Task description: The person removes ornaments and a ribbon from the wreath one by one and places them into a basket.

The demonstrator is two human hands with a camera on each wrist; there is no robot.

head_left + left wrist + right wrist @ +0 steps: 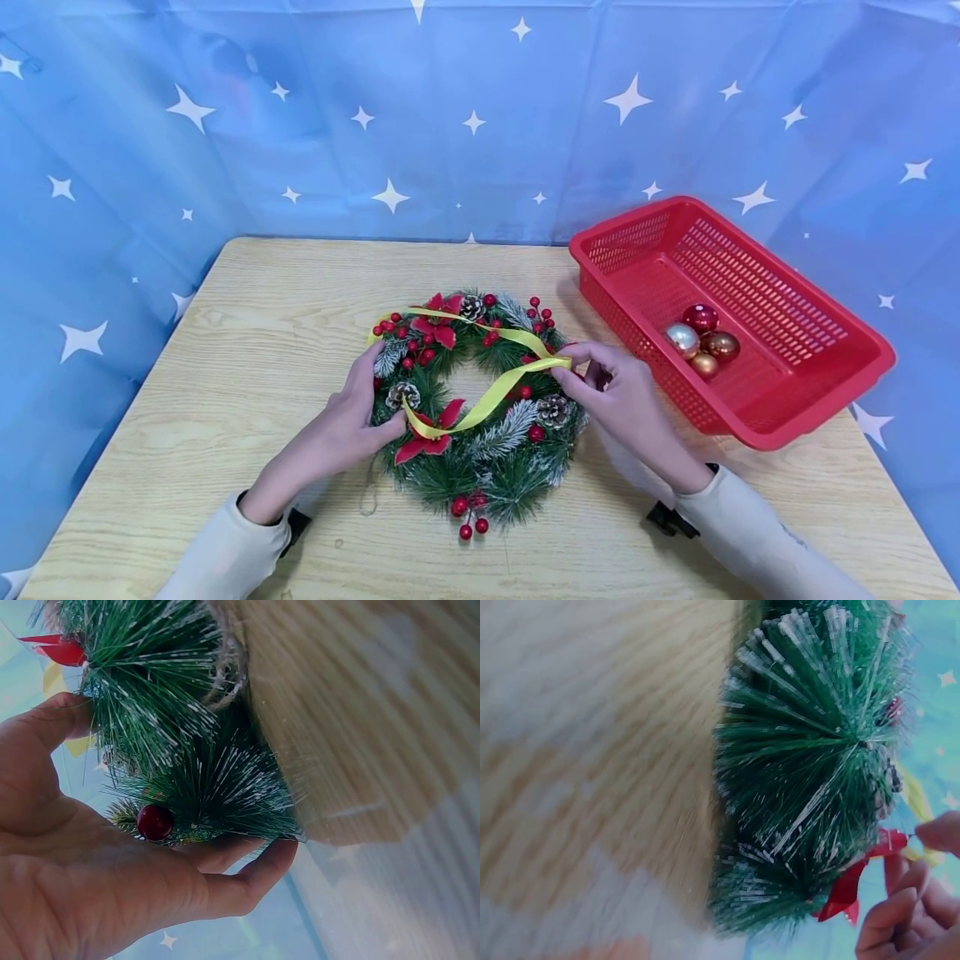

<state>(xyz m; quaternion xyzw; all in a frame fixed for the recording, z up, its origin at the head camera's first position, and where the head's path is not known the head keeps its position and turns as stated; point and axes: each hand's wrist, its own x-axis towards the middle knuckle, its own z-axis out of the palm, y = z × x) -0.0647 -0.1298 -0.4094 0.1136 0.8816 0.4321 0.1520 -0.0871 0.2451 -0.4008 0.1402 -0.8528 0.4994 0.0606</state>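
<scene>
A green Christmas wreath [517, 483] lies on the table, decorated with red berries, pinecones [553, 410], frosted sprigs and red poinsettias [437, 321]. Across its top runs a yellow ribbon [491, 398] in a long loop. My left hand [341, 433] holds the wreath's left side; its thumb lies near a ribbon end by the lower poinsettia. In the left wrist view, fingers [262, 877] curl under the wreath's edge. At the wreath's right side, my right hand [618, 400] pinches the ribbon between thumb and forefinger. A red petal [844, 892] is beside those fingers in the right wrist view.
A red plastic basket [637, 329] stands on the table at the right, close to my right hand. Several shiny ball ornaments [701, 318] in red, silver, brown and gold lie inside. Behind the wooden table [225, 358] hangs a blue cloth [315, 150] with white stars.
</scene>
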